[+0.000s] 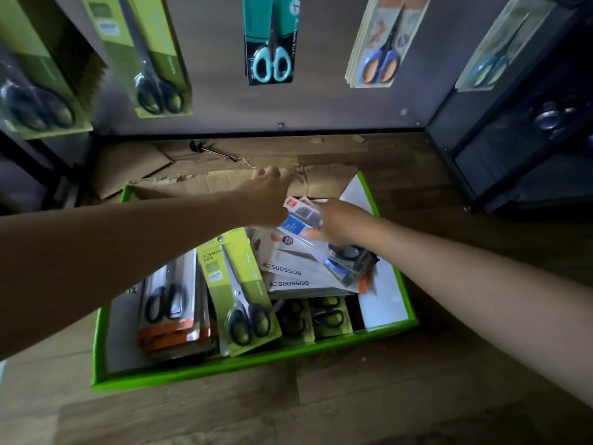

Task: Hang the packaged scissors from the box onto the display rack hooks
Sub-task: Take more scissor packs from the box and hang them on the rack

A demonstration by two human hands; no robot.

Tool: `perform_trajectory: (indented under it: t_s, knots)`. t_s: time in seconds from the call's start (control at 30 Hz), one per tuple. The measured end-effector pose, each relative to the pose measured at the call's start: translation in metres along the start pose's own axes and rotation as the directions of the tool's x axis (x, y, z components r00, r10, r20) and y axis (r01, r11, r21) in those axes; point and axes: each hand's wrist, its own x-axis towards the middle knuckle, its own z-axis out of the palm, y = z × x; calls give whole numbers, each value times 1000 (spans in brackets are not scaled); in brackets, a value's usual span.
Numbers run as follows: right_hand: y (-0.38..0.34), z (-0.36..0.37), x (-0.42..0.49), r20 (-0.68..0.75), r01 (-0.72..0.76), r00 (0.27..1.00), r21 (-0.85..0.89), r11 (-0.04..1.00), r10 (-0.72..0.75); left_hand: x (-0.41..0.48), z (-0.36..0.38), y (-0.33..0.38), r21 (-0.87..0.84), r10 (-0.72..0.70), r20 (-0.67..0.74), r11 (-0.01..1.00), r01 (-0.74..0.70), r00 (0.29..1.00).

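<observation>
A green-rimmed box (224,369) on the floor holds several packaged scissors. My right hand (340,224) grips a blue-and-white pack of scissors (305,224) over the box's far right part, with more clear packs stacked under it. My left hand (272,194) reaches over the box's far edge, its fingers on the top end of that pack beside the torn cardboard flap (321,179); whether it grips is hidden. A lime-green pack with black-handled scissors (239,292) lies in the box's middle. The display rack panel (218,101) stands behind the box.
On the rack hang lime-green packs (150,59), a teal pack (271,40), beige packs with blue-orange scissors (382,46) and a pale pack (500,53). A loose metal hook (213,150) lies on cardboard behind the box. A dark shelf unit (519,136) stands at right. Wood floor surrounds the box.
</observation>
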Motion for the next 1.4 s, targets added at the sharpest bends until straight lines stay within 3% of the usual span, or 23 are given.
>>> perform_trajectory:
  t_s: [0.13,0.3,0.4,0.53,0.7,0.77,0.87,0.93,1.07,1.2,1.4]
  knots:
    - [4,10,0,188,-49,981,-24,999,53,-9,9,-6,21,17,41,1000,-18,999]
    - [15,11,6,39,-51,998,128,990,46,-19,11,-10,33,40,54,999,-42,998]
    - [22,5,10,93,-28,996,399,916,-11,-20,12,-14,50,35,84,998,-40,996]
    - [28,0,7,70,-27,997,594,804,-18,-11,10,-20,-135,-72,50,988,79,996]
    - [28,-5,8,-51,38,999,791,610,4,2,-4,-20,-548,-374,-19,779,304,927]
    - [27,-8,7,-63,52,998,848,527,3,4,-10,-24,-718,-367,85,622,312,926]
    - [22,-9,7,-91,82,996,897,434,-1,1,-20,-32,-905,-238,218,315,287,947]
    - [17,-8,9,-137,115,990,910,398,28,1,-21,-38,-919,-208,198,300,256,958]
    - [9,-9,18,-187,147,978,935,324,96,5,-21,-53,-913,-342,75,355,203,937]
    - [6,-14,25,-244,181,961,910,373,130,6,-27,-60,-941,-429,8,302,152,903]
    - [3,-21,19,-256,192,956,915,354,142,1,-32,-57,-959,-411,21,250,135,911]
